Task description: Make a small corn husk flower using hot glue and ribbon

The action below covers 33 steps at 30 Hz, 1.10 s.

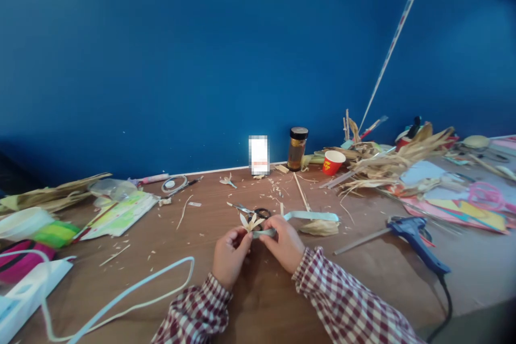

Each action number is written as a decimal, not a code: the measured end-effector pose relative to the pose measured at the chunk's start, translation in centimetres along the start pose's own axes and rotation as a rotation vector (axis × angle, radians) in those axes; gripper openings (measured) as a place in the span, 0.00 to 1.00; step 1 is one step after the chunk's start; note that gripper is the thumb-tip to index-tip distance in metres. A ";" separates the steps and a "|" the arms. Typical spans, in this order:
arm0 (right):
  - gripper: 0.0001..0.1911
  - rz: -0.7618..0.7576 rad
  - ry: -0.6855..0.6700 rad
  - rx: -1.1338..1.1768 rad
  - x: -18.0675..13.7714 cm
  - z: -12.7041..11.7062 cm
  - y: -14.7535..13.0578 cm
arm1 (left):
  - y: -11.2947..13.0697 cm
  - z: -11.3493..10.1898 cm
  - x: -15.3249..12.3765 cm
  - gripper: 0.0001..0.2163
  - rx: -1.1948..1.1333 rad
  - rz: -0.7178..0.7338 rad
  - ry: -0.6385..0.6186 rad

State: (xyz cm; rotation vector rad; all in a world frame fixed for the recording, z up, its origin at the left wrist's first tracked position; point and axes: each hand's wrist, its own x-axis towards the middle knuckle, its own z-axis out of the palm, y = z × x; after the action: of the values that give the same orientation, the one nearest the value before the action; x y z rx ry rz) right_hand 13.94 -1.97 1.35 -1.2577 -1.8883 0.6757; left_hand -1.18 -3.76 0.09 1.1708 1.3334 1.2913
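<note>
A: What does the left hand (229, 258) have?

B: Its thumb and forefinger pinch a small cream flower (252, 222) with narrow, pointed, papery petals. The bloom rises just above the fingertips

A: And the right hand (285, 242)?

B: Grasping too: it grips a flat, pale green strip (266, 233) that reaches across to the base of the flower. Both hands sit near each other over the brown desk (161, 242)

A: Does that strip join the flat, light blue band (312, 216) behind the right hand?

B: I cannot tell, because the fingers cover the spot. The band lies against a crumpled tan husk (321, 227)

A: What is beyond the hands?

B: Metal scissors with black handles (252, 212), just past the flower and partly hidden. Farther off, slightly left, lies a second pale flower (228, 180). Past the right hand stand a black-lidded jar of amber liquid (297, 153) and a red paper cup (332, 165)

A: And to the sides?

B: Right of the right hand lies a blue glue gun (417, 239); left of the left hand, a looped white cable (157, 274) and a white power strip (24, 301)
</note>
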 end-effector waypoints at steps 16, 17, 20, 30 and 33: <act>0.13 0.081 -0.153 -0.303 -0.1 -7.7 2.4 | 0.1 -0.7 0.5 0.16 -0.230 -0.190 0.136; 0.14 0.096 -0.153 -0.331 -0.1 -8.0 2.5 | 0.1 -0.8 0.5 0.16 -0.220 -0.194 0.130; 0.14 0.118 -0.165 -0.381 -0.2 -8.4 2.5 | 0.0 -0.9 0.4 0.16 -0.176 -0.200 0.127; 0.11 0.152 -0.214 -0.475 -0.3 -9.2 2.9 | -0.1 -1.1 0.7 0.17 -0.181 -0.207 0.186; 0.10 0.170 -0.171 -0.505 -0.4 -10.6 3.2 | 0.1 -1.1 0.8 0.17 -0.216 -0.230 0.170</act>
State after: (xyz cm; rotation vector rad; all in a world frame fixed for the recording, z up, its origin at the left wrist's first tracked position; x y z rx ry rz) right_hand 24.40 -0.87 4.86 -1.7367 -2.1948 0.4095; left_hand -2.42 -3.09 0.23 0.7503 1.3671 1.3492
